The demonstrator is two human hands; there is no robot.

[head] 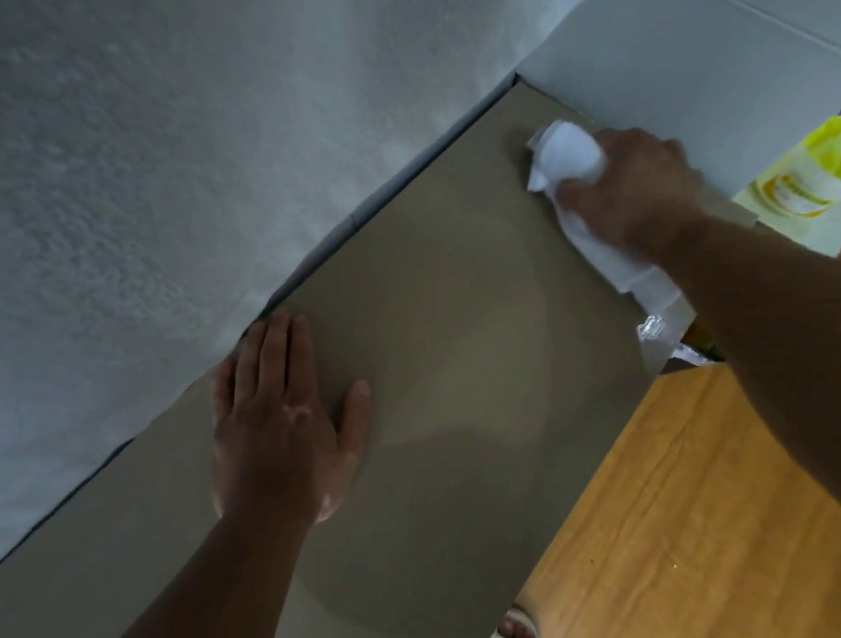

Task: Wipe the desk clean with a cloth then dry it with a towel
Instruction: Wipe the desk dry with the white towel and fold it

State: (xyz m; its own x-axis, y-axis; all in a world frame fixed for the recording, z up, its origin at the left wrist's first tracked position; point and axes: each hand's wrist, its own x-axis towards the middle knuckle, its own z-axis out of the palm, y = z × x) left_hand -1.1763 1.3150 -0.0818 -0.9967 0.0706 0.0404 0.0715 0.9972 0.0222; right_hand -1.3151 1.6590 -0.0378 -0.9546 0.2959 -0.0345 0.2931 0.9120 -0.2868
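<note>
The tabletop (451, 346) looks matt, smooth and beige, with a faint sheen. The cloth (566, 153) on it is soft white fabric. Behind the tabletop the wall (140, 165) is rough-textured plaster; below it the floor (706, 522) is glossy wood-grain.

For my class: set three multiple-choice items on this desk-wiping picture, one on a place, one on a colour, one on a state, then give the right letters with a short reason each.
1. Where on the desk is the cloth?
A. at the far corner by the walls
B. at the near edge beside the sandal
C. under the flat hand

2. What colour is the cloth?
A. blue
B. white
C. red

3. How is the left hand?
A. closed on a towel
B. lifted off the desk
C. flat on the desk, fingers extended

Answers:
1 A: the right hand presses the cloth down where the two walls meet.
2 B: the bunched fabric shows white.
3 C: the palm lies on the desk near the wall, holding nothing.
</note>
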